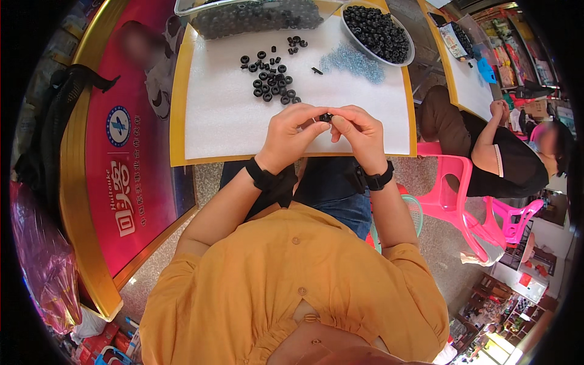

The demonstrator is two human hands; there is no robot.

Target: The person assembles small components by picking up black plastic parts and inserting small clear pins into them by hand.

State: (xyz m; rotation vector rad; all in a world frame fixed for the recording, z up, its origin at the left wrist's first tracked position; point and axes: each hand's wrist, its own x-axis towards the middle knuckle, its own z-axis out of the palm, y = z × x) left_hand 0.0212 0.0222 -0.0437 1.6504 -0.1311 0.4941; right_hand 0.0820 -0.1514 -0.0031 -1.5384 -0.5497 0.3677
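Both hands meet over the near part of the white-covered table (pixel 225 131). My left hand (pixel 287 136) and my right hand (pixel 361 134) are closed, pinching a small black part (pixel 326 117) between thumbs and forefingers. The fingers cover much of that part, so its exact shape is hard to see. Just beyond my left hand lies a loose group of black rings (pixel 266 85). Some shorter black cylindrical pieces (pixel 294 42) are scattered behind them. One thin black piece (pixel 317 71) lies apart, farther out from my fingers.
A clear plastic bin (pixel 182 11) of black parts stands at the far edge. A round tub (pixel 412 53) heaped with black rings sits far right, beside pale blue beads (pixel 353 63). To the right, another person (pixel 511 146) sits at a second table, near a pink chair (pixel 447 182).
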